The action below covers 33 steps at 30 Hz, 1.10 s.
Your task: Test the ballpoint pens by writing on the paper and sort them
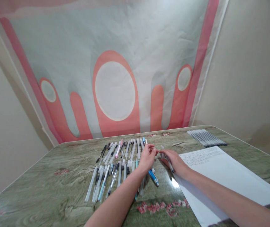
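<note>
R hand (174, 160) is at the L edge of the paper sheet (226, 186), gripping 1 slim clear pen (169, 163), dark end angled back twd the person. L hand (148, 156) is a bit farther L of the sheet, fingers bunched nr that pen's far end; can't tell if they pinch a small part or nothing. Step in hand looks like 2-handed work at the far end, though what exactly is too small to make out. Next move prob. calls for a steady R grip, L fingertips lined up w/ the pen's far end, & care not to nudge the blue pen (153, 177), which lies L of the sheet, just on the near side of L hand. Well L of the sheet: 2 rows of pens (113, 179), mixed types, packed close. Just past the sheet's far edge: 1 neat batch of clear sticks (206, 137) w/ dark ends, side by side. Sheet has small writing nr its far edge, illegible.
</note>
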Tool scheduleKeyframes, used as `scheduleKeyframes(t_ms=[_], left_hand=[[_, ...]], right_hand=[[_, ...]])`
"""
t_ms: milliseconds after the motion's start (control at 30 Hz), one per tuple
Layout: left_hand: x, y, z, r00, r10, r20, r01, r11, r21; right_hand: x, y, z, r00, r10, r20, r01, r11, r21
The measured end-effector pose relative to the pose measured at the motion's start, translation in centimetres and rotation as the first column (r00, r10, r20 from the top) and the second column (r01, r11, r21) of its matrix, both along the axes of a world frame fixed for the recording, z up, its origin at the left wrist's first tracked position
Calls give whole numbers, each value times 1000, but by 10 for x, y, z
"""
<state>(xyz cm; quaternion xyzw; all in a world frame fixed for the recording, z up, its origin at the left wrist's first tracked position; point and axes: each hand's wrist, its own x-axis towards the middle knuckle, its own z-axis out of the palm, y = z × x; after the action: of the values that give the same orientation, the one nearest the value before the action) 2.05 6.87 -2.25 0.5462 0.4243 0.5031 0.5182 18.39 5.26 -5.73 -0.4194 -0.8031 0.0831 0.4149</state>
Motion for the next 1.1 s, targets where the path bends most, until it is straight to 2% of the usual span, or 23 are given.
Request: scheduleKeyframes(t_ms=[200,333,433,567,667,733,867,1100], left_hand=[[1,-3,5,1000,1,-17,-2,1000,-9],[3,-13,16,989,-117,87,126,986,-110],[4,-17,21,975,-169,147,189,973,-135],[3,-15,24,953,-86,291,144,972,-184],[2,-12,26,893,18,450,106,963,-248],[1,-11,28,862,60,503,102,952,-289],[2,-12,29,850,91,519,106,935,-338],[3,-13,31,840,106,532,108,929,-355]], right_hand=[[-4,-11,16,998,-26,-64,30,997,69],[-10,-17,21,995,-5,-95,21,986,163],[-11,-20,22,996,11,-86,6,980,197],[-10,-27,33,1000,-8,-16,12,969,248],[-7,-36,43,997,10,76,-32,958,284],[-7,-40,45,992,44,117,-79,946,314],[-9,-41,42,990,83,114,-117,933,339],[-9,-36,37,997,68,34,-75,941,330]])
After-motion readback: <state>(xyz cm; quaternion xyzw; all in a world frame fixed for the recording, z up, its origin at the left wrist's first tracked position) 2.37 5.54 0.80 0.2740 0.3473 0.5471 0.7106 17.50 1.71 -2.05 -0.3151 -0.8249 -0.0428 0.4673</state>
